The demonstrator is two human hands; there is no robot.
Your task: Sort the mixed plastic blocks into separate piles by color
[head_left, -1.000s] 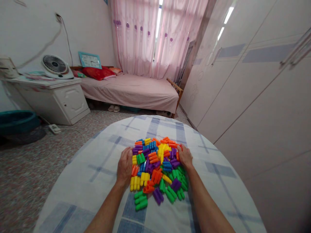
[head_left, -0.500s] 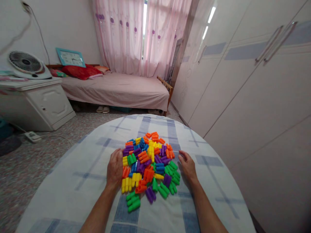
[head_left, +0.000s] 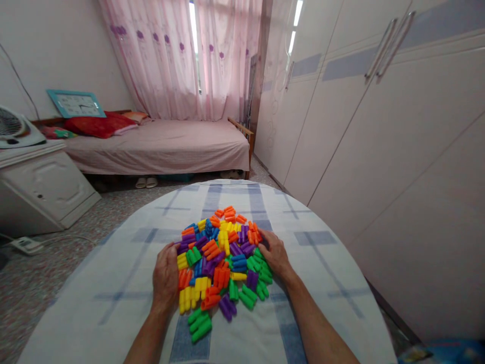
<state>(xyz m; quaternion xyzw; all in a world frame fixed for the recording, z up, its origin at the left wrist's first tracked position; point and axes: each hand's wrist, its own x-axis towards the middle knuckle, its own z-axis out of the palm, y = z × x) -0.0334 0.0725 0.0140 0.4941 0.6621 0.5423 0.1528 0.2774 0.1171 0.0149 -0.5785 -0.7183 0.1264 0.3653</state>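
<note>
A heap of small plastic building pieces [head_left: 222, 258] in orange, yellow, green, blue and purple lies on a round table with a blue-checked white cloth [head_left: 125, 283]. My left hand [head_left: 165, 277] rests flat against the heap's left side, fingers stretched forward, touching yellow and orange pieces. My right hand [head_left: 276, 255] presses against the heap's right side by green and purple pieces, fingers spread and slightly curved. Neither hand holds a piece. A few green pieces [head_left: 199, 323] lie loose at the near edge of the heap.
A bed with pink sheets [head_left: 162, 146] stands beyond the table under pink curtains. A white cabinet [head_left: 41, 187] with a fan [head_left: 15, 132] stands on the left, a power strip [head_left: 26, 245] on the floor beside it. White wardrobe doors [head_left: 379, 141] run along the right.
My right hand has come back in against the heap's right side after drawing away from it. The view has swung to the right; the left hand stays at the heap's left side.
</note>
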